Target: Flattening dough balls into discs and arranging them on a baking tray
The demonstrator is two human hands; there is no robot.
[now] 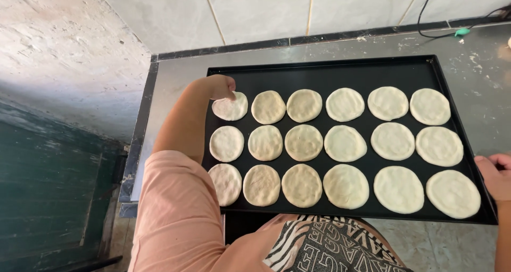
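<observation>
The left hand [221,87] presses curled fingers on a far-corner dough round [231,107], while the right hand [495,175] grips the black tray [319,75] edge.

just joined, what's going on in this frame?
A person stands at a grey counter with a black baking tray in front of them. The tray holds eighteen flat, round, pale dough discs in three rows of six. The left hand touches the far-left dough disc in the back row. The right hand rests at the tray's right edge, near the front corner. A black cable lies at the counter's back, against the tiled wall.
</observation>
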